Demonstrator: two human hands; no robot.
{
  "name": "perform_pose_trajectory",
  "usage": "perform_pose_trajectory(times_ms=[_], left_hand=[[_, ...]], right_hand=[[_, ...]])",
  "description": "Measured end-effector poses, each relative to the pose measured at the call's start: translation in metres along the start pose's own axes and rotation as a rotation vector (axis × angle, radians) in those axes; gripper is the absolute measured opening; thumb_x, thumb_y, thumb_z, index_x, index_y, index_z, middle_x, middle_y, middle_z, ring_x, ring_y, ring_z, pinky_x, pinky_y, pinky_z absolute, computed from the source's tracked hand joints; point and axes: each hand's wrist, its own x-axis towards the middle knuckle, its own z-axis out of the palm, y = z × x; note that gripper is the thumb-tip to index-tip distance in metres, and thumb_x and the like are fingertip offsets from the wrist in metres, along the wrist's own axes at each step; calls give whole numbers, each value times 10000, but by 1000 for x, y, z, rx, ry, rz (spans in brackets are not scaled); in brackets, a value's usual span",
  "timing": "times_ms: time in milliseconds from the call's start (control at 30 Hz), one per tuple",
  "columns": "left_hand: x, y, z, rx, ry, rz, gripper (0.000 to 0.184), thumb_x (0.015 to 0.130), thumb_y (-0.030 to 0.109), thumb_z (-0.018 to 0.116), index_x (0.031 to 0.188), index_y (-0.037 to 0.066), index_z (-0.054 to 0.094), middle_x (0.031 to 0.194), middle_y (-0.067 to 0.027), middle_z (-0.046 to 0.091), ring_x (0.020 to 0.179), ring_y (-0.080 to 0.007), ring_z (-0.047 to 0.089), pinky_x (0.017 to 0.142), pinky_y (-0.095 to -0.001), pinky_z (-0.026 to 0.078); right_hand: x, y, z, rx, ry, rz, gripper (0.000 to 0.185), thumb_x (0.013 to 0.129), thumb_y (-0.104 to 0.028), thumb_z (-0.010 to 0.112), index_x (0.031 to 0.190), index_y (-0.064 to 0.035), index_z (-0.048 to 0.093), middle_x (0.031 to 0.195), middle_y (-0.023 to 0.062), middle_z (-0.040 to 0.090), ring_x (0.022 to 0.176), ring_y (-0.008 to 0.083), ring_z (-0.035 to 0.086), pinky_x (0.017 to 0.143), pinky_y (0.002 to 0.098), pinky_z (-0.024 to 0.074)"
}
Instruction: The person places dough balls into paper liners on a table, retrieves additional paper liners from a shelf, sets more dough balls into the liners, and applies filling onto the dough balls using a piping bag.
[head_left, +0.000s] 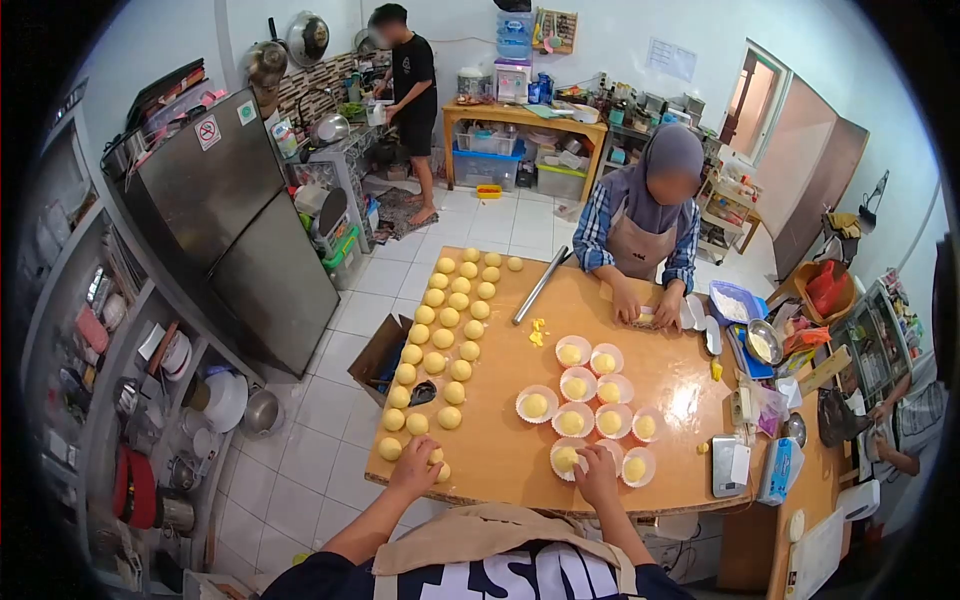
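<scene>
Mid-handling, the left hand (412,472) curls fingers over a dough ball (436,456) at the near-left bench (500,400) corner; the right hand (599,478) bends fingers by a paper cup (562,475), pinch unclear, gentleness seemingly needed.

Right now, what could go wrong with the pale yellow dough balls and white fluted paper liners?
The left hand reaches into closely set pale yellow dough balls by the wooden table's near edge; it might dent one or nudge it off. The right hand works among crowded white fluted paper liners, so it could drag a neighbour.
</scene>
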Motion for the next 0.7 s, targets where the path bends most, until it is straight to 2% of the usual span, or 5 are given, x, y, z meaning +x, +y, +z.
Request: perform_pose_trajectory(times_ms=[267, 567, 700], left_hand=[[7, 4, 1, 38, -36, -15, 391, 783, 117, 711, 1137, 43, 565, 1173, -146, 519, 1118, -339, 530, 953, -410, 454], [32, 39, 10, 22, -49, 96, 465, 796, 149, 701, 1219, 83, 520, 1186, -146, 539, 1104, -338, 545, 918, -415, 474], [34, 52, 28, -1, -177, 137, 484, 795, 161, 699, 1235, 92, 509, 1176, -139, 552, 1091, -351, 550, 896, -424, 484]], right_hand=[[-6, 10, 4, 3, 13, 25, 339, 736, -102, 729, 1062, -68, 644, 1093, 151, 595, 1046, 353, 555, 903, 445, 457], [-8, 11, 5, 28, -31, 30, 316, 758, -113, 719, 1063, -73, 646, 1107, 152, 589, 1043, 354, 553, 895, 448, 458], [-8, 11, -3, 14, -56, 21, 307, 767, -122, 716, 1060, -70, 644, 1109, 153, 585, 1051, 351, 548, 897, 447, 457]])
